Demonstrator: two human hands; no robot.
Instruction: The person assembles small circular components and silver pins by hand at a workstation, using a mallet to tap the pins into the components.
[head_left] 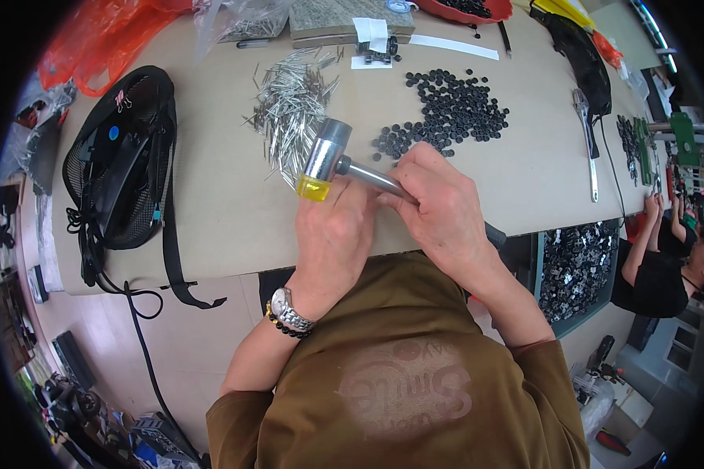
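My right hand [438, 211] grips the metal handle of a small mallet [326, 160] with a silver head and a yellow face pointing down. My left hand [335, 234] sits just under the mallet head, fingers curled on the cardboard-covered table [227, 211]; what it pinches is hidden. A pile of thin metal pins [289, 102] lies beyond the mallet to the left. A heap of small black round parts [454, 105] lies beyond my right hand.
A black mesh bag [121, 168] with straps lies at the left. An adjustable wrench [587, 141] rests at the right. A bin of dark metal parts [575, 270] stands below the table edge. Another person [665, 266] sits at far right. Orange plastic bag [102, 39] at back left.
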